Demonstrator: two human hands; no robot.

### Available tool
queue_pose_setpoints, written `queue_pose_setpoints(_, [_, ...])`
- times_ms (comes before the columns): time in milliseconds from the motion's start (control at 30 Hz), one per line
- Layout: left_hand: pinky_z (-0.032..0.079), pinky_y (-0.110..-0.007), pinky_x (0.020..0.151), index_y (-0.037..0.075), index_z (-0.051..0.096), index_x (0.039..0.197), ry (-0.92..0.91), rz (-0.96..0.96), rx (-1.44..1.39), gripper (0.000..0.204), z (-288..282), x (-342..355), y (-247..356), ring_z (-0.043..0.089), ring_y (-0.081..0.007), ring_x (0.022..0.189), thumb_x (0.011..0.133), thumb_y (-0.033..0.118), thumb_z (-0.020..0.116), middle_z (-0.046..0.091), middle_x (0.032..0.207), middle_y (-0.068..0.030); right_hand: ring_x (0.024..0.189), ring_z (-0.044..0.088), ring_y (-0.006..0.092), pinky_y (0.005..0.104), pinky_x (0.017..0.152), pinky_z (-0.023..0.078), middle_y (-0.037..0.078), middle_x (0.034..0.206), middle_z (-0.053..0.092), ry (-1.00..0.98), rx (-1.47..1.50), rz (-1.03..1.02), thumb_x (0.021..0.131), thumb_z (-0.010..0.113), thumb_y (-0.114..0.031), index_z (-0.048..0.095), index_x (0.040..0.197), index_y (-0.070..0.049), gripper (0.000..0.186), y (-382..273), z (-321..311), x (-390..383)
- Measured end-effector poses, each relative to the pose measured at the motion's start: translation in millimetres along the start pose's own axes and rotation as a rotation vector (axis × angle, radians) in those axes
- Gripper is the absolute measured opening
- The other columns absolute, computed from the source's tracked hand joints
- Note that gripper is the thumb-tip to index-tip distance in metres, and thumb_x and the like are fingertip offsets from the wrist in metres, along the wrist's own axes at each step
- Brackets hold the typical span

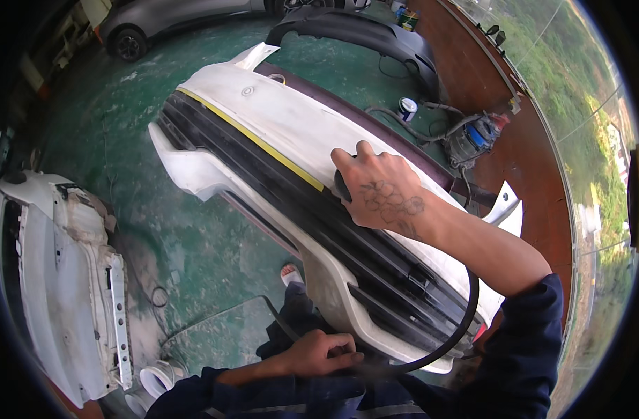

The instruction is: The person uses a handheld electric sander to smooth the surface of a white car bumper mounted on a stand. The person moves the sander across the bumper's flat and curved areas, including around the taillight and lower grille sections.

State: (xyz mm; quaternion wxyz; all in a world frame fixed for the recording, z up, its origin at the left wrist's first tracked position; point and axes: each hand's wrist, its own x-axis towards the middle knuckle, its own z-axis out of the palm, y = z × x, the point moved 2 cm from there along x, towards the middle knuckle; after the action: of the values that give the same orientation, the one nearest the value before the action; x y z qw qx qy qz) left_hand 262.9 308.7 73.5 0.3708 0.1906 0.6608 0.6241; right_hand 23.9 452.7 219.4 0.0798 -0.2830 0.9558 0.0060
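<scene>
Bumper (284,133), white with a yellow tape line and a dark slatted grille, lies slantwise across the middle, running from ten o'clock down to five o'clock above the green floor (194,237). At nine o'clock, well apart from it, a second white car panel (61,279) rests on the floor, with a white cup-like piece (159,380) just beside its lower end. At six o'clock the left hand (319,353) lies on the person's dark trousers, fingers curled together into a loose fist just beside the bumper's lower edge; whether it grips anything cannot be told. A black hose (466,314) loops from there up toward four o'clock. Near the centre, the right hand (379,192) presses a dark tool, mostly hidden, against the bumper's white face beside the yellow line, fingers closed over it. At one o'clock a grey machine (473,138) with cables sits on the floor, a small tin (407,108) near it, and a dark bumper (361,31) lies at twelve o'clock.
</scene>
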Motion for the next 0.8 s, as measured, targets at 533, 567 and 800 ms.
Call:
queue_pose_setpoints(533, [0.057,-0.036,0.084,0.004,0.066,0.109,-0.416,0.053,0.012,0.041,53,44,31,0.078,-0.0233,0.089,0.105,0.044,0.069,0.077,0.090,-0.0130,0.084,0.075,0.0445,0.0468,0.072,0.064,0.024,0.115,0.063,-0.092,0.060,0.220,0.085,0.085,-0.024,0.056,0.132,-0.005,0.059,58,17,-161])
queue_pose_setpoints(567, [0.056,-0.034,0.085,0.003,0.064,0.111,-0.461,0.064,0.012,0.038,60,49,33,0.077,-0.0201,0.088,0.106,0.041,0.069,0.076,0.086,-0.0116,0.088,0.075,0.0434,0.0469,0.075,0.065,0.023,0.115,0.064,-0.111,0.085,0.251,0.085,0.087,-0.027,0.055,0.133,-0.007,0.061,65,21,-174])
queue_pose_setpoints(800, [0.053,-0.031,0.079,0.003,0.062,0.117,-0.520,0.043,0.013,0.037,83,53,26,0.068,-0.0142,0.076,0.105,0.037,0.072,0.074,0.079,-0.0080,0.098,0.076,0.0423,0.0461,0.084,0.065,0.024,0.115,0.067,-0.052,0.211,0.374,0.082,0.091,-0.033,0.056,0.133,-0.004,0.067,103,46,-228])
